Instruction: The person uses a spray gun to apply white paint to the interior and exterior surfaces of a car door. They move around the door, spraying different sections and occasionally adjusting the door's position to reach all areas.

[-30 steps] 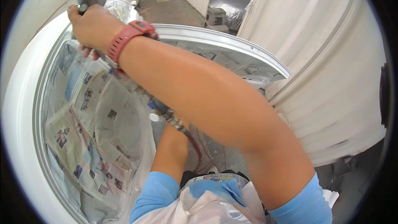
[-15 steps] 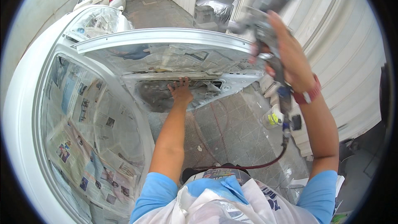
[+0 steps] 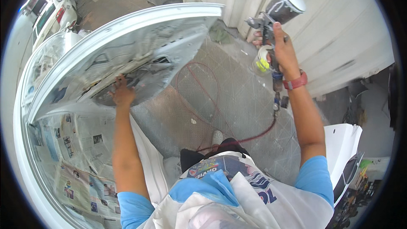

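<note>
My right hand (image 3: pixel 285 53) is wrapped round the handle of a spray gun (image 3: pixel 268 27), raised at the upper right. A cup (image 3: pixel 288 5) with a white lid sits on top of the gun, and its nozzle points left. A red air hose (image 3: pixel 265 132) hangs from below the handle. On the left, my left hand (image 3: pixel 123 92) lies with fingers spread against the inner panel of a white car door (image 3: pixel 169 29). The door stands open. Newspaper (image 3: pixel 80 144) covers the door opening of the car body beside it.
The hose loops across the mesh-like floor (image 3: pixel 199 89) by my feet. A container with a yellow-green mark (image 3: pixel 261 61) stands behind the gun. A corrugated wall (image 3: pixel 335 38) rises to the right. A white panel (image 3: pixel 341 144) is near my right elbow. Farther off is a white car (image 3: pixel 55 15).
The view has turned, and the door now slants on the left with more floor showing. My left hand remains at its inner panel. The gun now sits farther from the door edge in view.
</note>
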Tool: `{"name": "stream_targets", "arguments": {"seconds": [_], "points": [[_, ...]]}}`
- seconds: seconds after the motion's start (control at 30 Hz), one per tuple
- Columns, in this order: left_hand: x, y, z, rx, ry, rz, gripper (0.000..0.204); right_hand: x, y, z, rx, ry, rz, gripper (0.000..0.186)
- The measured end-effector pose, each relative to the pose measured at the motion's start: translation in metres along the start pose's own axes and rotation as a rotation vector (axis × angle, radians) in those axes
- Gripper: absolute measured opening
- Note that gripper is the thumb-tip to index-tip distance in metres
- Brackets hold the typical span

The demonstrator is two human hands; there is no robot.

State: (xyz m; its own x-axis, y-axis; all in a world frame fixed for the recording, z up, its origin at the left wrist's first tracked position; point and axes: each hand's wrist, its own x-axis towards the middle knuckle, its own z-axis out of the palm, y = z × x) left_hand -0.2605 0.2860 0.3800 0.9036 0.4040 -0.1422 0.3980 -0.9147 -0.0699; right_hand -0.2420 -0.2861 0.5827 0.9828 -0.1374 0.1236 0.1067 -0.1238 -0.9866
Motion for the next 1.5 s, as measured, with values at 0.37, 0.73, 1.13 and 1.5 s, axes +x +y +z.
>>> {"name": "stream_targets", "arguments": {"seconds": [0.37,0.73,1.13,1.5], "points": [[0.036,-0.017,0.014,0.007,-0.063,0.023,0.104,-0.028,0.096,-0.009,-0.028,-0.304,-0.123,0.059],[0.040,-0.019,0.018,-0.152,-0.007,0.094,0.102,-0.087,0.124,0.122,-0.025,0.120,-0.302,0.065],[0.032,0.002,-0.016,-0.123,-0.184,0.017,0.099,-0.109,0.076,0.175,-0.349,0.220,-0.389,0.059],[0.038,-0.006,-0.011,-0.097,-0.188,0.052,0.095,-0.104,0.061,0.115,-0.291,-0.024,-0.165,0.060]]}}
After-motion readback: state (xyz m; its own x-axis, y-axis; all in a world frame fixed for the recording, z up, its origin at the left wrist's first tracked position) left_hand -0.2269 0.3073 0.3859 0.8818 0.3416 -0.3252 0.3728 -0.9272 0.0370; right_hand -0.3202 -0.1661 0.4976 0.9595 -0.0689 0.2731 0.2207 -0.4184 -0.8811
